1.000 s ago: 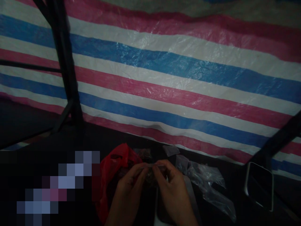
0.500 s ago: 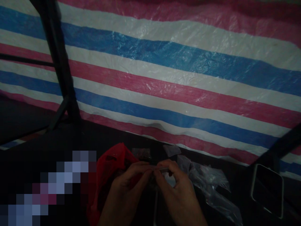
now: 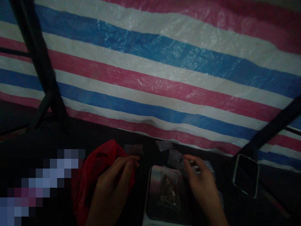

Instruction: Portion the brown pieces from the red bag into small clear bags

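Note:
A flat scale-like device [image 3: 154,216] with a dark top stands between my hands. On it lies a small clear plastic bag [image 3: 168,191] with brownish small pieces inside. To its left, my left hand [image 3: 115,180] is closed with its fingers pressed together, beside a red plastic bag [image 3: 103,157]; nothing shows at the fingertips. My right hand [image 3: 202,179] is at the device's right, over clear plastic bags [image 3: 175,158]. Its thumb and fingers are curled together, and a pale patch shows in the gap between them. What they grip, if anything, is hard to make out.
A phone-like slab with a light rim [image 3: 246,175] lies at the right. Two small clear packets, one left [image 3: 133,149] and one right [image 3: 164,145], lie at the back. Dark metal legs [image 3: 44,62] and a striped plastic sheet [image 3: 152,78] stand behind. A blurred patch covers the lower left.
My hands were together over the device, pinching something thin. They have moved apart, uncovering the filled bag on the device. The view has shifted slightly to the right.

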The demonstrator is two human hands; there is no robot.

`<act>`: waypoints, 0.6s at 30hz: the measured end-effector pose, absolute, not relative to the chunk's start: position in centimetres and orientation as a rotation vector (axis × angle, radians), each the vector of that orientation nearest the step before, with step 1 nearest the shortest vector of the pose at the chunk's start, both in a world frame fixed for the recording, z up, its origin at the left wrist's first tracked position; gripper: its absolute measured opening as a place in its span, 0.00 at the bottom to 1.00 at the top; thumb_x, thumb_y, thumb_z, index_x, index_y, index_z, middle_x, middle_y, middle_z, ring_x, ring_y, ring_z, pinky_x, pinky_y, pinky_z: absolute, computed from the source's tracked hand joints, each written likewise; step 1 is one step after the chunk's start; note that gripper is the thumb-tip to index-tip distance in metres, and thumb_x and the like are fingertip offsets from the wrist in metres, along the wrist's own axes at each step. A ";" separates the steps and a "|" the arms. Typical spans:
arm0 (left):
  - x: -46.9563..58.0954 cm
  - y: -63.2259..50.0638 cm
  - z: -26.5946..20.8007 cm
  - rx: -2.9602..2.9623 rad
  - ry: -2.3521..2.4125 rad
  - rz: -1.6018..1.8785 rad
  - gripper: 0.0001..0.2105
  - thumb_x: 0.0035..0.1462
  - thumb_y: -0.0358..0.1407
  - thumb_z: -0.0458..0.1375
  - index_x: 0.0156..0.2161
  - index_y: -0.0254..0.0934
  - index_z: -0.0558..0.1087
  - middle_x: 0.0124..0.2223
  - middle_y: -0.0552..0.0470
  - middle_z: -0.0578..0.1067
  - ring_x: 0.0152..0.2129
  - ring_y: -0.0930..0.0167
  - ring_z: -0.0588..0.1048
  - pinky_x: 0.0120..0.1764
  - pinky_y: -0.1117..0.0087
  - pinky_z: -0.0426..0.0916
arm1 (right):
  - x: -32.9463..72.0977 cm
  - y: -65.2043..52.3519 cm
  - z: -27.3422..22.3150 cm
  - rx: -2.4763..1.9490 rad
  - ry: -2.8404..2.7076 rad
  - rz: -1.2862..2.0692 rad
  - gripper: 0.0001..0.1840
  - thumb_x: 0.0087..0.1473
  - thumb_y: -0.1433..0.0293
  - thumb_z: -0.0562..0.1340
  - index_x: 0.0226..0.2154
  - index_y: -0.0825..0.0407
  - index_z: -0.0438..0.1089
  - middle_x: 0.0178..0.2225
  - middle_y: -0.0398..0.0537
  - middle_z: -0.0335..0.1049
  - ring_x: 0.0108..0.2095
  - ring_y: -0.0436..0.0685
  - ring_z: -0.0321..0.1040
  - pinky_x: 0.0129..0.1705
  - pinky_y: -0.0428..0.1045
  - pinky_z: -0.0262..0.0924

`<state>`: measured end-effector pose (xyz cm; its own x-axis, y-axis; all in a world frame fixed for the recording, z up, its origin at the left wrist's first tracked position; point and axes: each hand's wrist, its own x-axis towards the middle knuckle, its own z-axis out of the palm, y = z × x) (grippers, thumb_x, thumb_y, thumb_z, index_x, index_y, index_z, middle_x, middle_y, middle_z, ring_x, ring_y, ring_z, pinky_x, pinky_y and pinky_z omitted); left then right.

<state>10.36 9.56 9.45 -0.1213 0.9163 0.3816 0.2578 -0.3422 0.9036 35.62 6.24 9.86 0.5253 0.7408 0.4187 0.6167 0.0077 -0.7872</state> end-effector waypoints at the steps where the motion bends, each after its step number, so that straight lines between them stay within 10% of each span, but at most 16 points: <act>1: 10.4 9.5 9.5 1.592 1.319 1.506 0.14 0.62 0.46 0.56 0.36 0.44 0.83 0.37 0.53 0.86 0.34 0.68 0.84 0.39 0.74 0.79 | 35.9 6.2 10.1 -1.684 -1.112 0.098 0.21 0.50 0.52 0.62 0.37 0.49 0.81 0.39 0.55 0.81 0.42 0.67 0.75 0.51 0.61 0.67; 18: 9.9 8.9 9.7 1.659 1.494 1.443 0.19 0.64 0.46 0.52 0.23 0.45 0.71 0.21 0.56 0.75 0.19 0.69 0.76 0.22 0.74 0.69 | 36.1 6.8 10.3 -1.630 -1.003 0.085 0.19 0.52 0.53 0.63 0.35 0.50 0.79 0.35 0.52 0.80 0.35 0.62 0.72 0.40 0.55 0.64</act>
<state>9.87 8.91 9.70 -0.1514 0.9135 0.3777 0.4091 -0.2899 0.8652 36.08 6.83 10.26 0.6308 0.6378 0.4419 0.5539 0.0286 -0.8321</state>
